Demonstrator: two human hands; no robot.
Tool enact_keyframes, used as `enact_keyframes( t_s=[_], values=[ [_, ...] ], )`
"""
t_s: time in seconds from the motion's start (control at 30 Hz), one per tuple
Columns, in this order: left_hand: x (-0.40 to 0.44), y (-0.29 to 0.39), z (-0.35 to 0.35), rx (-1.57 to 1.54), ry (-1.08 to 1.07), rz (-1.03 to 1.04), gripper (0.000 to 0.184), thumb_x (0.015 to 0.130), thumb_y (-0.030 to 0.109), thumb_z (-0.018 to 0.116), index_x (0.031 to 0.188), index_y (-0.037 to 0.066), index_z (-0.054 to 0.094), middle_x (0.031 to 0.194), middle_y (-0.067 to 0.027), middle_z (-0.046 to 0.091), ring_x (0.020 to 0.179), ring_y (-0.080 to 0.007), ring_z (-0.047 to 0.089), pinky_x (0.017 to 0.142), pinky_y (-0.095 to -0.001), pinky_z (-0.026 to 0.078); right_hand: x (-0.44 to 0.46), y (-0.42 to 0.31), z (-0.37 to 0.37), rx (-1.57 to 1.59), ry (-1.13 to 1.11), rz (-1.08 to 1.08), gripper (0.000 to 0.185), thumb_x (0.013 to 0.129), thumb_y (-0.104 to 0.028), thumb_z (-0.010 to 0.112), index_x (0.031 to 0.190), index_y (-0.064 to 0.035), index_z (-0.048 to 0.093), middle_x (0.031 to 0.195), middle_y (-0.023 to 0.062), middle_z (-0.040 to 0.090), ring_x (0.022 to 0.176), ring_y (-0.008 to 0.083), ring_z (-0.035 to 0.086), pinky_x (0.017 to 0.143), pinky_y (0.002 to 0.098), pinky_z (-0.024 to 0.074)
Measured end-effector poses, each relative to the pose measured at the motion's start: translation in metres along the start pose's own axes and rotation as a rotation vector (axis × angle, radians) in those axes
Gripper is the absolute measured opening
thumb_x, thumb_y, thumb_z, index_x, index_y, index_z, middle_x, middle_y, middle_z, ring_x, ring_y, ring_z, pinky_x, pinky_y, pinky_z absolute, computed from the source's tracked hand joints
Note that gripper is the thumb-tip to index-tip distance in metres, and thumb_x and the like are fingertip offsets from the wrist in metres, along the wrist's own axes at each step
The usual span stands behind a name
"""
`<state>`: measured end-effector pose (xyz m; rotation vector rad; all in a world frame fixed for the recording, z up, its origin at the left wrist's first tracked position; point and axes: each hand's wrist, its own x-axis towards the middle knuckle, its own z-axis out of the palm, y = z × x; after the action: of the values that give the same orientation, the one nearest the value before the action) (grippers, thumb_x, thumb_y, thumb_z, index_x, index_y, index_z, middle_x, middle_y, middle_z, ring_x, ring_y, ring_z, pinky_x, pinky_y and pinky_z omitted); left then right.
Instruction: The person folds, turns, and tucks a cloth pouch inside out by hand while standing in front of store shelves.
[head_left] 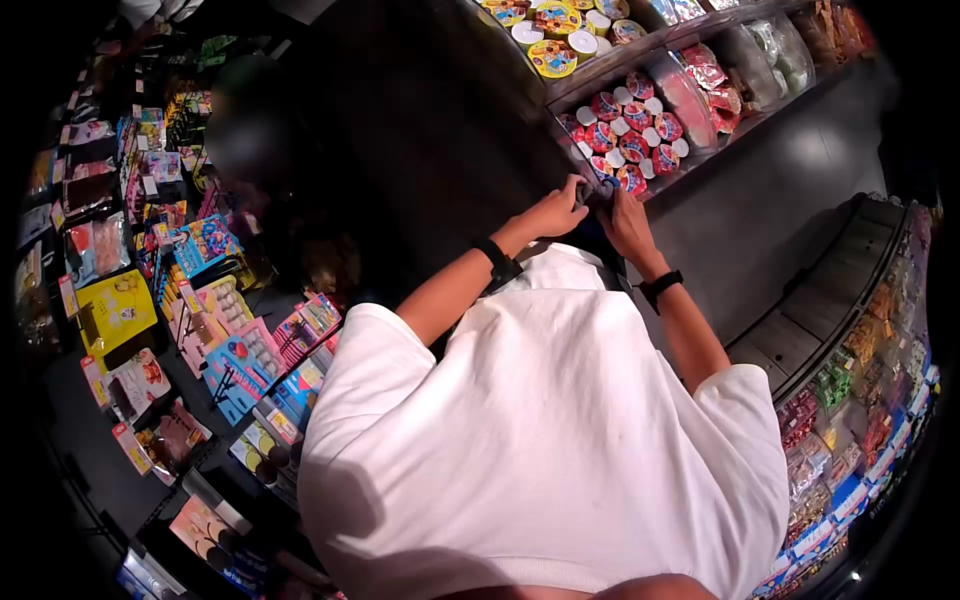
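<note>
Both of my hands are close together beyond the front of my white shirt, beside the lower left corner of a clear bin. My left hand (556, 212) has its fingers bent around something small and dark that I cannot make out. To its right, my right hand (628, 226) is closed at a small blue item (608, 184), too small to name. Just above them, the bin holds red round-lidded cups (634, 147). A dark band is on each wrist.
Yellow-lidded tubs (553, 58) fill a bin at the top. Red packets (704, 68) are in bins at the upper right. Racks of packaged goods (118, 309) line the left. A curved shelf (822, 282) with many wrapped sweets runs along the right.
</note>
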<state>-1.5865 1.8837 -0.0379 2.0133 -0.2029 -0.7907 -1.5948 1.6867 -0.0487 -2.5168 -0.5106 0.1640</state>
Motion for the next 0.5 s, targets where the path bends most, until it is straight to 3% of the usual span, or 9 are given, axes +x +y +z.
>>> enact_keyframes(
  t_s=[0.03, 0.13, 0.23, 0.3, 0.4, 0.5],
  values=[
    [-0.005, -0.003, 0.004, 0.009, -0.064, -0.022, 0.065, 0.089, 0.027, 0.058, 0.139, 0.013, 0.02, 0.111, -0.033, 0.056, 0.106, -0.0472, 0.055, 0.093, -0.0453, 0.042, -0.001, 0.002, -0.001, -0.039, -0.004, -0.017, 0.033, 0.08, -0.019, 0.065, 0.097, 0.001, 0.045, 0.083, 0.0191, 0.052, 0.084, 0.0389, 0.054, 0.069, 0.0446, 0.0414],
    [0.0, -0.012, -0.005, -0.031, 0.031, -0.014, 0.073, 0.086, 0.026, 0.063, 0.14, 0.008, 0.018, 0.116, -0.0303, 0.054, 0.113, -0.0442, 0.052, 0.098, -0.0429, 0.04, 0.016, -0.007, 0.003, 0.062, 0.111, -0.013, 0.03, 0.078, -0.016, 0.066, 0.095, 0.0004, 0.046, 0.083, 0.0208, 0.054, 0.085, 0.0403, 0.054, 0.069, 0.0473, 0.0422],
    [0.005, -0.007, -0.031, -0.178, 0.327, 0.024, 0.078, 0.078, 0.019, 0.071, 0.138, 0.006, 0.023, 0.123, -0.0231, 0.05, 0.116, -0.0329, 0.052, 0.098, -0.0385, 0.04, 0.05, -0.024, 0.01, 0.019, 0.163, 0.078, 0.031, 0.076, -0.013, 0.067, 0.095, 0.0007, 0.046, 0.085, 0.0211, 0.055, 0.081, 0.0414, 0.056, 0.065, 0.0487, 0.0434],
    [0.014, -0.013, -0.042, -0.322, 0.511, 0.235, 0.075, 0.076, 0.01, 0.071, 0.137, 0.006, 0.026, 0.125, -0.0154, 0.048, 0.117, -0.0224, 0.048, 0.101, -0.0341, 0.037, 0.08, -0.04, 0.015, 0.013, 0.299, 0.007, 0.032, 0.076, -0.014, 0.066, 0.096, 0.0007, 0.046, 0.084, 0.0203, 0.055, 0.08, 0.0406, 0.056, 0.065, 0.0488, 0.0444],
    [0.026, -0.008, -0.05, -0.734, 0.628, 0.583, 0.071, 0.076, -0.004, 0.062, 0.138, 0.009, 0.029, 0.126, -0.011, 0.047, 0.119, -0.0166, 0.046, 0.1, -0.0315, 0.038, 0.131, -0.052, 0.026, 0.036, 0.298, 0.02, 0.03, 0.078, -0.018, 0.064, 0.095, -0.0003, 0.047, 0.084, 0.0184, 0.055, 0.081, 0.0382, 0.056, 0.065, 0.049, 0.0449],
    [0.008, 0.008, -0.054, -0.827, 0.584, 0.399, 0.075, 0.073, -0.007, 0.06, 0.138, 0.01, 0.028, 0.127, -0.0096, 0.047, 0.121, -0.018, 0.044, 0.1, -0.0322, 0.038, 0.15, -0.054, 0.033, -0.063, 0.319, -0.004, 0.027, 0.083, -0.019, 0.056, 0.096, 0.0024, 0.046, 0.088, 0.0222, 0.056, 0.08, 0.0412, 0.056, 0.065, 0.0496, 0.0444]
  ],
)
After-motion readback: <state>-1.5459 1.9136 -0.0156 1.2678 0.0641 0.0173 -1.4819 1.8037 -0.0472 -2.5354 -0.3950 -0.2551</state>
